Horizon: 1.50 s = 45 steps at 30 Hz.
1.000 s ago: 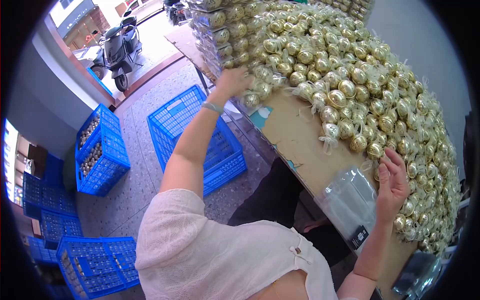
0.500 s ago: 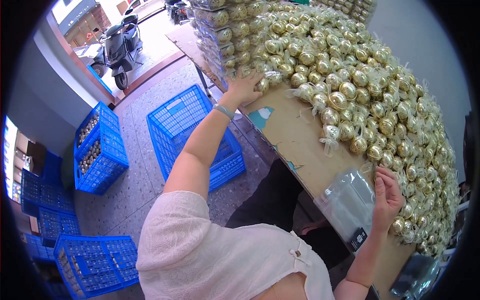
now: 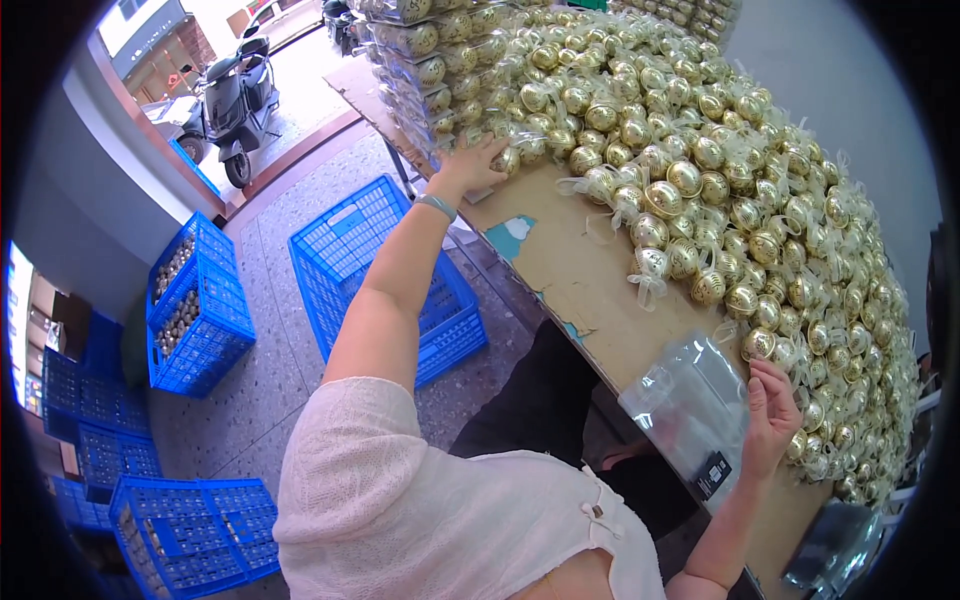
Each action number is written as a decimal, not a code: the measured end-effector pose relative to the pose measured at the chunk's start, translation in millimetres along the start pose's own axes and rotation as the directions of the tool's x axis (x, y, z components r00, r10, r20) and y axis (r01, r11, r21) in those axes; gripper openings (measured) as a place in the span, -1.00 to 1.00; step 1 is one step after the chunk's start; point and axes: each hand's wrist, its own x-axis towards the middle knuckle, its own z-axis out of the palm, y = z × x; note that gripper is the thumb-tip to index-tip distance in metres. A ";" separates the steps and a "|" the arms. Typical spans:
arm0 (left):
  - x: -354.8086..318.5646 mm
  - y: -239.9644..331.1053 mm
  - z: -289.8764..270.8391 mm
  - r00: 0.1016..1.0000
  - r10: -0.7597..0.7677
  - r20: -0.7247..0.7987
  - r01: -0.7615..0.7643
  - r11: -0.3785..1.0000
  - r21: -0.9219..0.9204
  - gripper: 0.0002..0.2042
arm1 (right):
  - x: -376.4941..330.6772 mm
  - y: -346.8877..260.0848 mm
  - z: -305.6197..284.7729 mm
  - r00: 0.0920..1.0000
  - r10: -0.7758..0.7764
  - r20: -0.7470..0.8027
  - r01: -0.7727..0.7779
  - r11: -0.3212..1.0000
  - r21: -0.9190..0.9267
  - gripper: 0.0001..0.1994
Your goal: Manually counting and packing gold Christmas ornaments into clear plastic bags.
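Cardboard-topped table [image 3: 560, 275] at 1 o'clock, heaped with wrapped gold balls [image 3: 720, 160]. Blue crates [image 3: 380, 270] at 10, within reach. Clear bags [image 3: 690, 405] at 4, my right hand [image 3: 770, 420] open, steadying them. My left hand [image 3: 475, 165], stretched to 12, closes round one ball; hands far apart.

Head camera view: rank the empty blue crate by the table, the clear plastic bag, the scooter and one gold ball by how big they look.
1. Empty blue crate.
2. Clear plastic bag and scooter look about alike; the scooter is much farther away, so I won't rank them.
3. Gold ball, smallest.
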 end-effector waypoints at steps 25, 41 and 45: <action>8.0 -33.0 5.8 0.992 0.037 -0.119 -0.030 0.998 0.057 -0.18 | -76.1 34.2 15.7 0.885 0.196 0.422 0.216 0.629 -0.746 -0.27; -210.7 225.5 62.2 0.542 0.755 -0.368 -0.838 0.457 -0.298 -0.39 | -48.2 45.3 68.5 0.849 0.015 0.529 0.368 0.702 -0.610 -0.34; -213.9 228.9 66.0 0.590 0.756 -0.284 -0.798 0.492 -0.348 -0.38 | -50.8 51.1 69.6 0.883 -0.057 0.465 0.371 0.691 -0.621 -0.33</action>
